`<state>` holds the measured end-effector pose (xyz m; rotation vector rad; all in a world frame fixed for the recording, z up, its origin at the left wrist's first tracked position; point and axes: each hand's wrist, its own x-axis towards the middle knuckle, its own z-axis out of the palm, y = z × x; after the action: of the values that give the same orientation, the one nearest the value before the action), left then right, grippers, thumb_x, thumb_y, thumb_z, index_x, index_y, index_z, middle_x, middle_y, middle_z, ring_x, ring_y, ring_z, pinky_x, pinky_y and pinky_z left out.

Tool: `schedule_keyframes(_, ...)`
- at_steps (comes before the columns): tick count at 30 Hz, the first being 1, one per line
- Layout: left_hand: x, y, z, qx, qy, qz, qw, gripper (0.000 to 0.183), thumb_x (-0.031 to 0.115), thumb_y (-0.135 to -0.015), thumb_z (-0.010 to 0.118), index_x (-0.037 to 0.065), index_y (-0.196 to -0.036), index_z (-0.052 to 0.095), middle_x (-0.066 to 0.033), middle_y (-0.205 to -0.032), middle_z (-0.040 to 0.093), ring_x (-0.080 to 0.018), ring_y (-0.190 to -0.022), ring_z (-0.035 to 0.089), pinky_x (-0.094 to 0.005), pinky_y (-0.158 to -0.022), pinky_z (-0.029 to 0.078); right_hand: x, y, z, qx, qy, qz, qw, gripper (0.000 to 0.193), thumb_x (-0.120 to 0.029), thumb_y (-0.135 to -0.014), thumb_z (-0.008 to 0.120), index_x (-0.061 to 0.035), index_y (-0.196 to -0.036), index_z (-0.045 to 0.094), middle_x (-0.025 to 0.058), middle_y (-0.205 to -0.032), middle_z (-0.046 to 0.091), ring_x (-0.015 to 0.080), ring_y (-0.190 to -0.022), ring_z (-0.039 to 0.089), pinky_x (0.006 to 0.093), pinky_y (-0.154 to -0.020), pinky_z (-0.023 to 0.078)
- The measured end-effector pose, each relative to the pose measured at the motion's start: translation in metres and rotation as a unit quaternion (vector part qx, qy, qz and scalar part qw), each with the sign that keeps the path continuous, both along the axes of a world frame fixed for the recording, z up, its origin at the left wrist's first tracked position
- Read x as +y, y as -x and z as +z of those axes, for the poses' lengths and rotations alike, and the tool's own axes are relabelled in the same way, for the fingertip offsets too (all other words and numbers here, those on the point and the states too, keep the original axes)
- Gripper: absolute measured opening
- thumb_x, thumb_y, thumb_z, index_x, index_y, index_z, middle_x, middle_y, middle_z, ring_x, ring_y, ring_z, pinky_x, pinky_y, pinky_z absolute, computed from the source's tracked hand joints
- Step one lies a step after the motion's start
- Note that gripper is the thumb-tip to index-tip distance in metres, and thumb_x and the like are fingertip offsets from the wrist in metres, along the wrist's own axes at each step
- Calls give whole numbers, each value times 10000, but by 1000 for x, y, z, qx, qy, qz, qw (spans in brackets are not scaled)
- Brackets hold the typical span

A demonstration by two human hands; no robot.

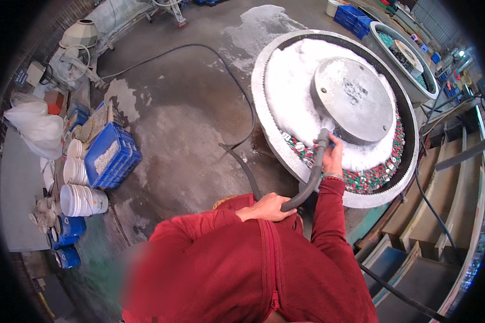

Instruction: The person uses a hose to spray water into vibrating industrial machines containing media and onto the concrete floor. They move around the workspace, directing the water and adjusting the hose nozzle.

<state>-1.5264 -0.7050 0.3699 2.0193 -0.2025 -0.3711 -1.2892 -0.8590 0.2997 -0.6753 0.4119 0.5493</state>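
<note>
A thick grey hose [311, 184] runs from the floor past my waist and up to a large round tub [261, 94]. My right hand [333, 157] is wrapped round the hose near its end, over the tub. Lower down, my left hand [270, 208] grips the same hose in front of my body. The hose end points at the foot of the round grey metal hub [355, 99] in the tub's middle. White foam [290, 75] covers much of the tub. Small red, green and white pieces [367, 180] show along its near side.
On the wet floor, a dark hose [199, 45] curves toward a machine [80, 35] at the far left. A blue crate [125, 161] of white pieces and white buckets [86, 200] stand left. Wooden troughs [442, 177] lie right; another round tub [380, 35] is behind.
</note>
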Motion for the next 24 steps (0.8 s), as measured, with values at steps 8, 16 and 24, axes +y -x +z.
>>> schedule_keyframes(8,108,52,-10,63,-27,99,993,371,358,-783,604,-7,-849,607,-190,-669,600,-232,-615,605,-362,-579,439,188,33,41,-113,39,108,987,312,-170,-768,537,-56,-1038,429,129,-828,504,292,-627,549,389,-459,485)
schedule_keyframes(16,174,86,-13,23,124,10,992,392,380,-779,616,-10,-802,597,-126,-640,600,-156,-584,563,-332,-564,437,246,93,106,-254,89,55,961,570,-115,-786,506,-51,-1299,267,119,-925,496,231,-659,568,334,-447,500)
schedule_keyframes(24,209,101,-19,-11,174,-24,984,359,355,-792,612,-2,-816,598,-103,-636,597,-126,-582,532,-315,-548,425,255,116,86,-149,98,-8,984,423,-142,-790,515,-82,-1172,344,116,-881,502,248,-640,557,364,-443,484)
